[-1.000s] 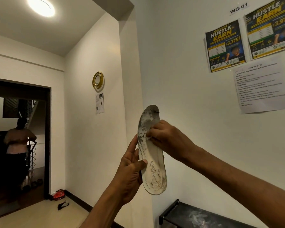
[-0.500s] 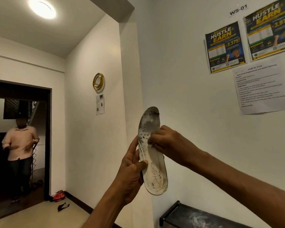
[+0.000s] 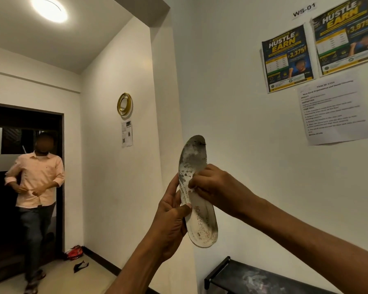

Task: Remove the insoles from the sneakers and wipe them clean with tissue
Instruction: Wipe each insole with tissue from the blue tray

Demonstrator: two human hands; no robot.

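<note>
At the far left a person in a pink shirt [image 3: 37, 177] stood in the doorway, well apart from the work. The left hand [image 3: 174, 219] gripped the insole [image 3: 203, 223] upright in the air, thumb across its printed heel half. The right hand [image 3: 212, 185] pinched the insole's middle with curled fingers; a white scrap [image 3: 192, 189] under them may have been tissue, but it was too small to tell. One insole was evidently out and mid-wipe. Grey grime covered its toe end, and no sneakers or second insole showed. A dark rack [image 3: 253, 276] stood low at right.
</note>
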